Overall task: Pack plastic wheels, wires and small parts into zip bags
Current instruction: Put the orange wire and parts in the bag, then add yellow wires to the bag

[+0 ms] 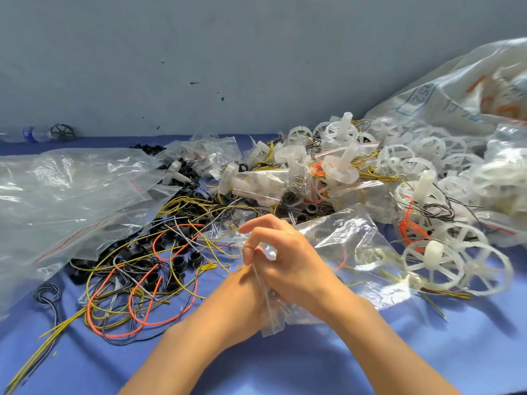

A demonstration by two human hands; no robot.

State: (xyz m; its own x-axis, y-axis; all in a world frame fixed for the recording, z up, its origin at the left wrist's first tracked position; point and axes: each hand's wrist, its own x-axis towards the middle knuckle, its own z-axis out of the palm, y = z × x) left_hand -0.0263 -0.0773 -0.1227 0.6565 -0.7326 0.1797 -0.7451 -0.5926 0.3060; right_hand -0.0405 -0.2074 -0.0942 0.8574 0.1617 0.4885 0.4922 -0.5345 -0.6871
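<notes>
— What do I have nearest me?

— My two forearms come in from the near edge over the blue cloth (427,352) and meet at centre. My left hand (242,297) and right hand (288,258) are pressed together, both pinching a small clear zip bag (271,315) between them; its lower end hangs out below the palms. The right hand's fingers (256,235) are curled over the bag's upper edge.

— And around the hands?

— Left of them lies a loose tangle of yellow, orange and grey wires (137,292), mixed with small black rings (179,262). Just right of my hands a crumpled clear bag (356,252) lies flat, and beyond that white spoked plastic wheels (436,263) rest on the cloth.

— Farther back?

— On the left, a pile of large empty zip bags (71,195) with red seal lines. At centre, a heap of filled packets (256,181) holding wheels and wires. On the far right, a big printed sack (456,89) spills more white wheels. By the far left wall (199,52), a plastic bottle (31,134) lies beside a dark wheel (62,132).
</notes>
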